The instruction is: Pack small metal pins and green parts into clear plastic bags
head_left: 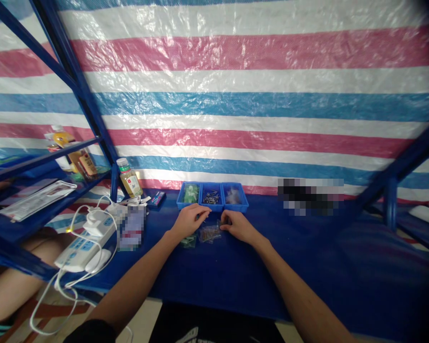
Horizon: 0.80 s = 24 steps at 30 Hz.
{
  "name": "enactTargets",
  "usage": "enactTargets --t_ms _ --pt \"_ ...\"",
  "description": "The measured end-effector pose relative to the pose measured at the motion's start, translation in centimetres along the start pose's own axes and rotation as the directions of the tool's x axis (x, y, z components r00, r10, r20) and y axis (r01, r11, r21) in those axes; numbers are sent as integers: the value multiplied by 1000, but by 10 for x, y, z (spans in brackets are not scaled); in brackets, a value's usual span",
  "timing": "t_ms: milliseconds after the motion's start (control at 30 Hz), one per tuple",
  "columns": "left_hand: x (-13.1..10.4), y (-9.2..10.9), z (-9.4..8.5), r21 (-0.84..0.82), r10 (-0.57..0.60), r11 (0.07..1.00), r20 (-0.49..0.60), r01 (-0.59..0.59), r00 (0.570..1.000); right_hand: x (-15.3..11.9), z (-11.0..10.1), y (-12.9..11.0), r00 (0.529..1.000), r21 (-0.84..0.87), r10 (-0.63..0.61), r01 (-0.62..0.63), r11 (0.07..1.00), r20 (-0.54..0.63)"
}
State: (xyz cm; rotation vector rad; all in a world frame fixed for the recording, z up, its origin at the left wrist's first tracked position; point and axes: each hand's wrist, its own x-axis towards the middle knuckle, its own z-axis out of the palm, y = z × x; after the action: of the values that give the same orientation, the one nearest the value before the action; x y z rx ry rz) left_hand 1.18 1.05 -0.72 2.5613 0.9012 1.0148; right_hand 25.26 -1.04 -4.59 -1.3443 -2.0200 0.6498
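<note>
My left hand (190,222) is over the blue table just in front of the small bins, its thumb and fingers drawn together; anything between the tips is too small to make out. My right hand (238,227) is opposite, fingers curled inward; what they hold, if anything, is hidden. Between the hands lies a small clear plastic bag (210,234) with brownish small pieces inside, close by my right fingertips. A bag of green pieces (188,241) lies partly under my left wrist. Behind stand three joined blue bins: green pieces (191,193), metal screws (211,196) and clear plastic bags (233,196).
At left are a white power strip (82,245) with tangled cables, a bottle (129,178) and a small blue box (158,199). Blue metal posts (109,157) frame the table (218,281). Another person's leg (25,276) shows at far left. A striped sheet (236,109) hangs behind.
</note>
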Motion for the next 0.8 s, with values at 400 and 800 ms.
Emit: enactTargets --t_ms 400,800 --pt "-1 5 3 -6 -12 1000 57 12 998 0 8 -30 977 468 -8 110 877 -215" --pt "-2 4 0 -17 -4 1000 29 5 1000 -5 29 -43 946 337 -42 156 928 -320"
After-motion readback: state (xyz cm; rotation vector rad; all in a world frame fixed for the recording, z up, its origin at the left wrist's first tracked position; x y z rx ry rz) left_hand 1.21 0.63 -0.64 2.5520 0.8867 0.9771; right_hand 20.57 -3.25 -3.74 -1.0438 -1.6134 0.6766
